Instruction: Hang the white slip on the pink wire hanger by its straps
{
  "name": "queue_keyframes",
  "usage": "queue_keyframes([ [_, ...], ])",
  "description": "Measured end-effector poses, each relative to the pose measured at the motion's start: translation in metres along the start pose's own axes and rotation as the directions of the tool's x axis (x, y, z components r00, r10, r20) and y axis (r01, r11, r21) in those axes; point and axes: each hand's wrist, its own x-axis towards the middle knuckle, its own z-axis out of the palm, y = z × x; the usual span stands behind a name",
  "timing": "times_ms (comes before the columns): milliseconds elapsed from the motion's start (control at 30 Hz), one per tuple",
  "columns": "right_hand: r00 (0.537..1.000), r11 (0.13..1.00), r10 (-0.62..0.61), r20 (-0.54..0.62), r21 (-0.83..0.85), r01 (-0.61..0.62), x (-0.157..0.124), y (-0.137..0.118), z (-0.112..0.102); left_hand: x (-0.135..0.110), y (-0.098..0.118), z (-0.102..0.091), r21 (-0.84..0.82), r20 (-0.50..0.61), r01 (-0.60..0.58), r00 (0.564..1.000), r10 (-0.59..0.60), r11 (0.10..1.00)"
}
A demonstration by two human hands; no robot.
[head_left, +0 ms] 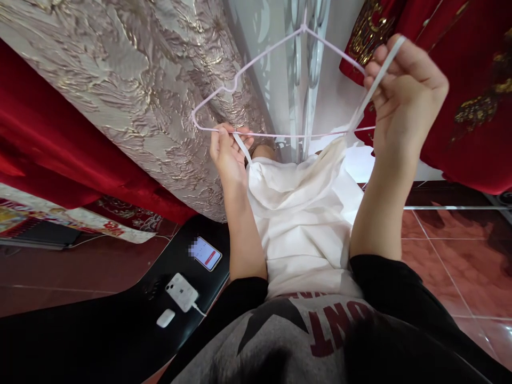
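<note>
A thin pale pink clothes hanger is upright in front of me, its lower bar running level. My left hand has its fingers closed at the left part of that bar, where one narrow white strap meets it. With bent fingers, my right hand holds the other white strap raised and taut near the hanger's right end, which the hand partly hides. From both straps hangs a white garment, its top edge sagging between them and its lower part against my body.
Patterned beige fabric and red fabric hang on the left. Red embroidered garments are at the right. A black bench at lower left carries a lit phone, a white phone with a cable and a small white case.
</note>
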Motion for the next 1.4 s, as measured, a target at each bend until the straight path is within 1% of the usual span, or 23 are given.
queue_keyframes([
  [33,0.995,0.998,-0.062,-0.082,-0.001,0.062,0.006,0.006,-0.002,0.0,0.0,0.0,-0.001,0.01,0.001,1.0,-0.001,1.0],
  [67,0.969,0.988,-0.153,-0.192,-0.002,0.155,0.009,0.013,-0.005,0.0,-0.001,-0.001,0.002,0.016,0.0,1.0,0.0,1.0],
  [100,0.918,0.965,-0.25,-0.308,-0.005,0.261,0.01,0.021,-0.008,-0.001,0.0,-0.001,0.006,0.02,0.002,1.0,-0.002,1.0],
  [167,0.772,0.901,-0.386,-0.505,-0.028,0.432,0.006,0.036,-0.017,-0.001,0.001,-0.001,0.03,0.011,0.014,1.0,-0.015,0.999],
  [200,0.718,0.886,-0.405,-0.567,-0.049,0.461,0.002,0.043,-0.023,-0.001,0.002,0.0,0.045,-0.004,0.022,1.0,-0.022,0.999],
  [233,0.697,0.893,-0.393,-0.6,-0.069,0.445,-0.004,0.048,-0.03,-0.001,0.003,0.0,0.062,-0.018,0.031,0.999,-0.03,0.998],
  [267,0.705,0.913,-0.364,-0.609,-0.086,0.398,-0.01,0.053,-0.037,-0.002,0.004,0.001,0.077,-0.032,0.039,0.999,-0.036,0.996],
  [333,0.751,0.945,-0.318,-0.579,-0.13,0.3,-0.02,0.058,-0.047,-0.002,0.004,0.004,0.098,-0.057,0.052,0.997,-0.046,0.994],
  [400,0.793,0.934,-0.357,-0.494,-0.208,0.291,-0.028,0.061,-0.051,-0.003,0.001,0.005,0.096,-0.076,0.06,0.996,-0.053,0.994],
  [500,0.777,0.853,-0.511,-0.367,-0.33,0.405,-0.035,0.057,-0.035,-0.003,-0.008,0.004,0.063,-0.079,0.072,0.995,-0.067,0.995],
  [567,0.79,0.835,-0.529,-0.311,-0.356,0.419,-0.041,0.051,-0.014,-0.003,-0.014,0.002,0.076,-0.06,0.079,0.995,-0.074,0.994],
  [633,0.882,0.87,-0.43,-0.192,-0.35,0.348,-0.049,0.044,0.007,-0.004,-0.015,0.001,0.115,-0.047,0.083,0.996,-0.078,0.99],
  [667,0.932,0.888,-0.35,-0.092,-0.349,0.299,-0.053,0.041,0.016,-0.004,-0.015,0.0,0.129,-0.044,0.083,0.996,-0.077,0.988],
  [700,0.963,0.898,-0.269,0.013,-0.358,0.256,-0.056,0.04,0.023,-0.004,-0.013,-0.001,0.136,-0.036,0.087,0.996,-0.083,0.987],
  [767,0.972,0.89,-0.139,0.187,-0.406,0.206,-0.06,0.04,0.03,-0.005,-0.009,-0.003,0.141,-0.016,0.109,0.994,-0.107,0.984],
  [800,0.967,0.877,-0.102,0.233,-0.437,0.198,-0.06,0.042,0.03,-0.004,-0.006,-0.006,0.136,-0.014,0.116,0.993,-0.115,0.984],
  [867,0.963,0.851,-0.081,0.259,-0.485,0.202,-0.059,0.047,0.026,-0.003,0.0,-0.012,0.115,-0.062,0.081,0.995,-0.074,0.99],
  [967,0.967,0.829,-0.114,0.228,-0.515,0.219,-0.055,0.053,0.017,-0.001,0.01,-0.025,0.163,-0.174,-0.12,0.973,0.148,0.979],
  [1067,0.969,0.833,-0.129,0.21,-0.508,0.22,-0.054,0.054,0.012,0.003,0.022,-0.033,0.285,-0.072,-0.364,0.914,0.398,0.887],
  [1133,0.968,0.843,-0.11,0.227,-0.495,0.212,-0.054,0.053,0.012,0.008,0.029,-0.033,0.315,0.016,-0.456,0.879,0.476,0.832],
  [1200,0.965,0.853,-0.095,0.244,-0.48,0.206,-0.055,0.052,0.013,0.017,0.035,-0.029,0.324,0.071,-0.463,0.881,0.467,0.825],
  [1300,0.961,0.869,-0.08,0.263,-0.455,0.197,-0.058,0.051,0.016,0.038,0.039,-0.018,0.366,0.192,-0.422,0.907,0.376,0.83],
  [1400,0.963,0.88,-0.072,0.261,-0.437,0.184,-0.06,0.051,0.017,0.061,0.041,-0.005,0.478,0.346,-0.404,0.903,0.255,0.78],
])
